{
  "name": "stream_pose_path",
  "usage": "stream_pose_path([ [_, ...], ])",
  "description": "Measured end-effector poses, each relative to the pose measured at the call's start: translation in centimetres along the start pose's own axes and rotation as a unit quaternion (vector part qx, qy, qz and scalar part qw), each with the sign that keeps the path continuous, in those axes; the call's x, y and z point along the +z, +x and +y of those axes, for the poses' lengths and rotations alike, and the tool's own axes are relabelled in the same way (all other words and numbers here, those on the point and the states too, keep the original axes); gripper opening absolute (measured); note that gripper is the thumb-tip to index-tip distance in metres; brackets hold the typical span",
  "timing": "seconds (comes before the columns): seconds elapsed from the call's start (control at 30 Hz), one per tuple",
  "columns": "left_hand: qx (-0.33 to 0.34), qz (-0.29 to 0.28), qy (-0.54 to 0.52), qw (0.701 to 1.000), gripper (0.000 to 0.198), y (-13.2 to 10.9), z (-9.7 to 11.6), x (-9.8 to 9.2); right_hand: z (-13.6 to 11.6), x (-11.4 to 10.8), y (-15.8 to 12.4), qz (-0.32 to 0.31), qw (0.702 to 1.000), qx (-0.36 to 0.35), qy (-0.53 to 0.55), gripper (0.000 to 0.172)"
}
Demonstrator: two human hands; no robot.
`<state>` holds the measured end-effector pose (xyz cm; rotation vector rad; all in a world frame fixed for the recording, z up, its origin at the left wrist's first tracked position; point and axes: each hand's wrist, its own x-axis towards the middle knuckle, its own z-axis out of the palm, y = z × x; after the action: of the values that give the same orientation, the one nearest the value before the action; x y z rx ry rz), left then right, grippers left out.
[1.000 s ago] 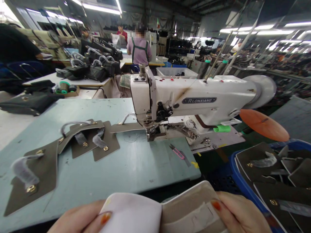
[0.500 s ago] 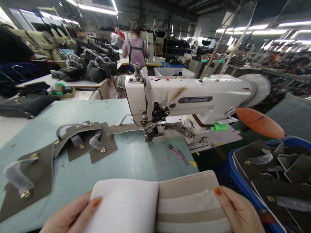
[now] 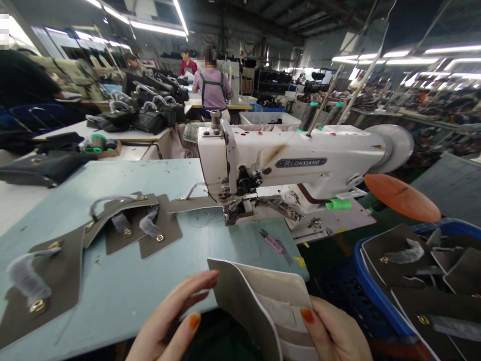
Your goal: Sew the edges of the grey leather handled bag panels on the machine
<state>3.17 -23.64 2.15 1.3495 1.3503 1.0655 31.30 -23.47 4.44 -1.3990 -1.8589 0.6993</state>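
One folded panel (image 3: 263, 283) at 6 o'clock in view, over the near edge of the table (image 3: 150, 281). My right hand (image 3: 338, 331) pinches its 3 o'clock side, thumb on the pale inner face, likely to steady it. My left hand (image 3: 165, 321) is open, fingertips by the grey flap (image 3: 236, 291); can't tell if touching. From the panel: machine (image 3: 296, 150) at 12, snips (image 3: 272, 241) just before it, presumably for quick reach. Handled panels (image 3: 171, 225) at 10, partly overlapping, maybe saving room. Basket (image 3: 338, 301) at 3, holding more panels (image 3: 409, 296), seemingly handy for my right.
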Motion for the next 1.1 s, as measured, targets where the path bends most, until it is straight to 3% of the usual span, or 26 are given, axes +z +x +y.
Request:
stream_pose_path([
  [0.1, 0.112, 0.007, 0.181, 0.977, 0.049, 1.8, -1.6, -0.6, -0.1, -0.1, 0.3, -0.025, 0.999, 0.002, 0.034, 0.053],
  [0.2, 0.166, -0.031, 0.274, 0.947, 0.049, 2.9, -2.1, -0.6, -0.4, -0.1, 0.4, -0.035, 0.996, 0.008, 0.078, 0.053],
  [0.27, 0.185, -0.038, 0.298, 0.936, 0.047, 3.1, -1.6, -0.2, -0.5, -0.1, 0.4, -0.035, 0.995, 0.012, 0.088, 0.050],
  [0.4, 0.244, 0.028, 0.277, 0.929, 0.039, 2.8, 0.8, 0.8, -0.6, 0.6, 0.3, -0.027, 0.998, 0.006, 0.061, 0.050],
  [0.47, 0.259, 0.022, 0.253, 0.932, 0.035, 2.8, 2.1, 1.5, -0.7, 1.0, 0.3, -0.046, 0.997, -0.015, 0.062, 0.051],
  [0.63, 0.238, -0.087, 0.163, 0.953, 0.038, 3.3, 4.2, 3.1, -0.9, 1.6, 0.7, -0.099, 0.992, -0.025, 0.075, 0.050],
  [0.83, 0.211, -0.171, 0.043, 0.962, 0.015, 3.7, 4.7, 4.0, -0.6, 1.7, 0.6, -0.144, 0.984, -0.001, 0.107, 0.050],
  [1.1, 0.128, -0.185, -0.037, 0.974, 0.003, 3.9, 3.1, 4.5, -0.4, 1.8, 0.4, -0.149, 0.983, 0.001, 0.104, 0.050],
])
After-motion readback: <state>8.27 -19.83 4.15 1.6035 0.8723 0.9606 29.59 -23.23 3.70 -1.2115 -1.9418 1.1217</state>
